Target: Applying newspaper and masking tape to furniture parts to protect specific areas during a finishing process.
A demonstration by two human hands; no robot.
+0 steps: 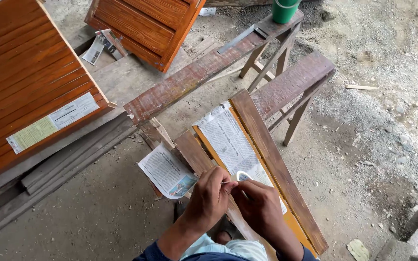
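My left hand (209, 198) and my right hand (260, 208) meet low in the middle of the view, over a narrow wooden frame (267, 159) covered with newspaper (231, 140). A small roll of white tape (243, 175) is gripped in my right hand. My left hand's fingertips pinch a thin white strip of tape pulled out from the roll. A second sheet of newspaper (168, 171) hangs off the frame's left side.
Two worn wooden trestle benches (194, 79) (293, 84) stand behind the frame. A green cup (284, 10) and a metal square (243, 37) rest on the far one. Varnished slatted panels (25, 77) (143, 26) lie at left and top. Gravel covers the ground at right.
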